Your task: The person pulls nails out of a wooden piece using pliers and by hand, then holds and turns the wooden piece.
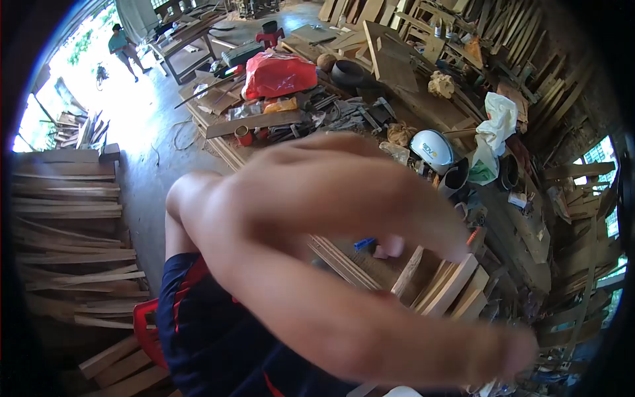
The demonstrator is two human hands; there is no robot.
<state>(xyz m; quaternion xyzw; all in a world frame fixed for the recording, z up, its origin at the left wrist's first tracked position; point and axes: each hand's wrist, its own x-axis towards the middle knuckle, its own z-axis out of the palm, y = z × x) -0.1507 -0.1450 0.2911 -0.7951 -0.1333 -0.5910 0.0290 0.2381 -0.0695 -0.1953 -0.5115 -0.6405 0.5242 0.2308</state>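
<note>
My left hand (317, 205) is very close to the camera, filling the middle of the head view and blurred by motion. Its thumb stretches toward the lower right and the fingers arch above it. A wide gap separates them, and I see nothing held there. Through that gap show a small blue object (364, 243), too small to name, and a wooden strip (407, 271). Pieces of cut wood (450, 284) lie beyond the fingertips. My right hand does not show.
A cluttered bench holds a red plastic bag (281, 74), a red can (243, 135), a white helmet (432, 149) and a white bag (495, 126). Stacked boards (66, 212) stand left, beside a red plastic chair (149, 331). A person (122, 49) is near the bright doorway.
</note>
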